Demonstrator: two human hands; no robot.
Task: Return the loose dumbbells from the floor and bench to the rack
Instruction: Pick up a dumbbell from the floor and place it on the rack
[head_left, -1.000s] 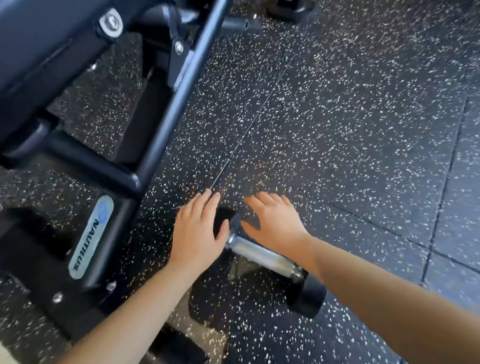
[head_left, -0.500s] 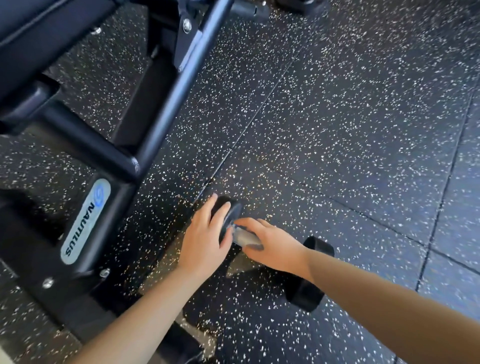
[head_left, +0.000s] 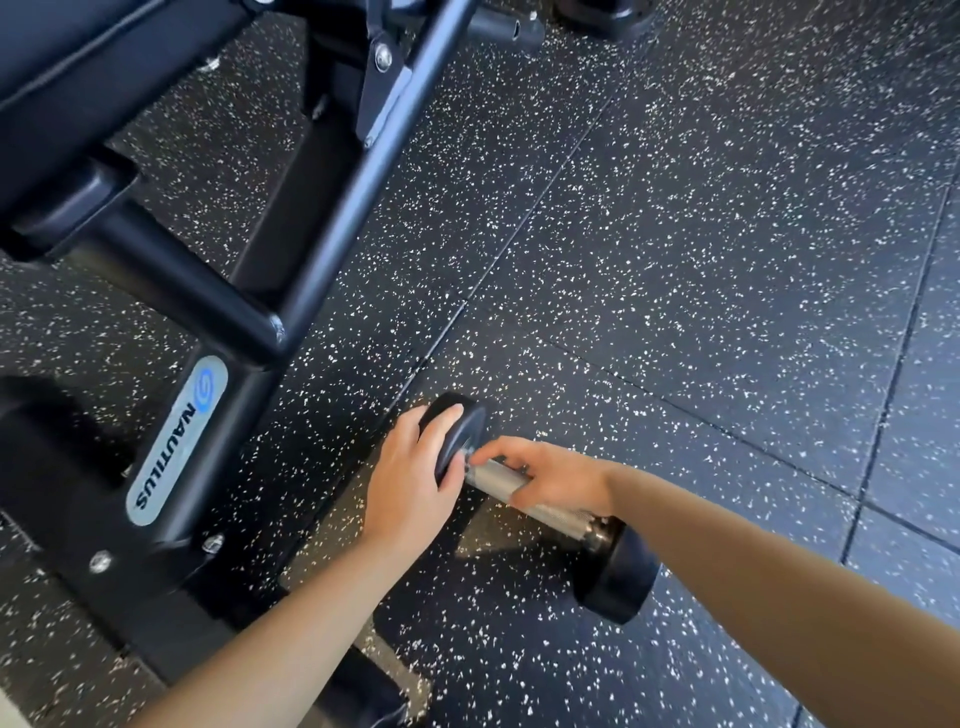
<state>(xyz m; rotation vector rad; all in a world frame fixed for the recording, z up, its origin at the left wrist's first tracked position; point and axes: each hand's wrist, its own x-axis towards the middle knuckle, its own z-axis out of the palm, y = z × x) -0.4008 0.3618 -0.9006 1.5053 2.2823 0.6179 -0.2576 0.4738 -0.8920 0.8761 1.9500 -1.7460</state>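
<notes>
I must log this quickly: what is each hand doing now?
Left hand: curled over the far head of the dumbbell.
Right hand: closed on its handle.

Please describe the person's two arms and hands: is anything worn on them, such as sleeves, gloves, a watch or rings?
Both forearms are bare as far as the picture shows, with no sleeve in view. The left hand and the right hand wear no gloves. No watch, bracelet or ring is visible on either wrist or on the fingers that show.
</notes>
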